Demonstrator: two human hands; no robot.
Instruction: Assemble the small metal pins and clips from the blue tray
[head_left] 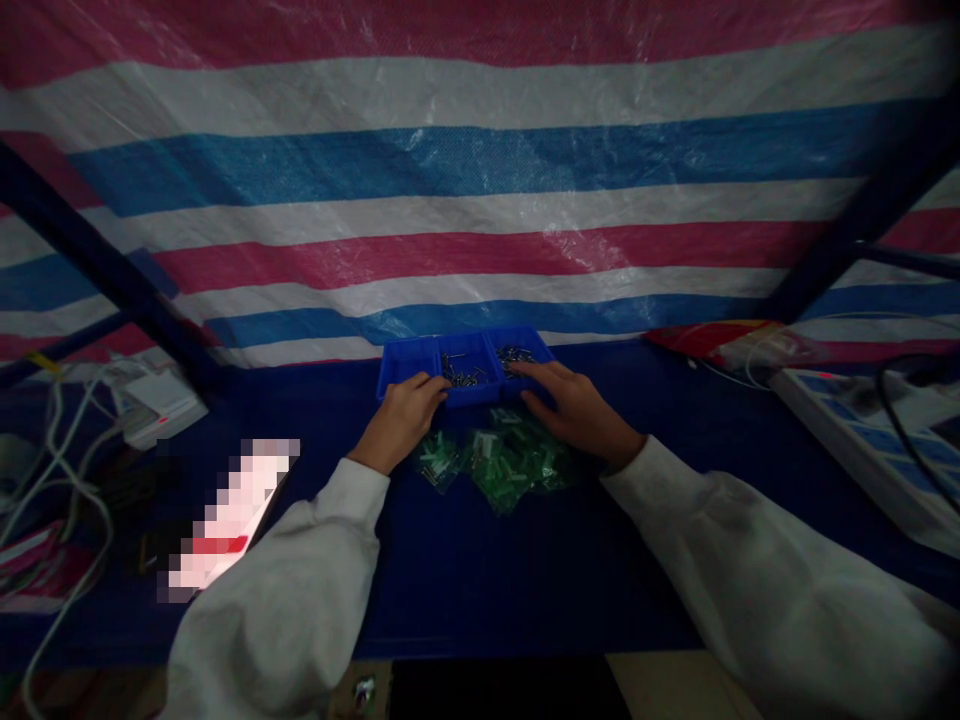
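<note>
A blue tray (472, 399) with three compartments stands at the back of the blue table; small metal screws (469, 377) lie in its middle and right compartments. My left hand (405, 412) is at the tray's front left edge, fingers bent together near the middle compartment; what they hold, if anything, is too small to name. Over the right compartment reaches my right hand (574, 402), fingers apart, the fingertips at the screws. Small clear bags (504, 462) with green and metal pieces lie in front of the tray, between my hands.
A lit, pixelated screen (240, 515) lies on the left of the table (525, 590), near white cables (75, 480) and a white power strip (161, 405). At the right are a red packet (705, 340) and a blue-and-white box (862, 440). Striped sheeting hangs behind.
</note>
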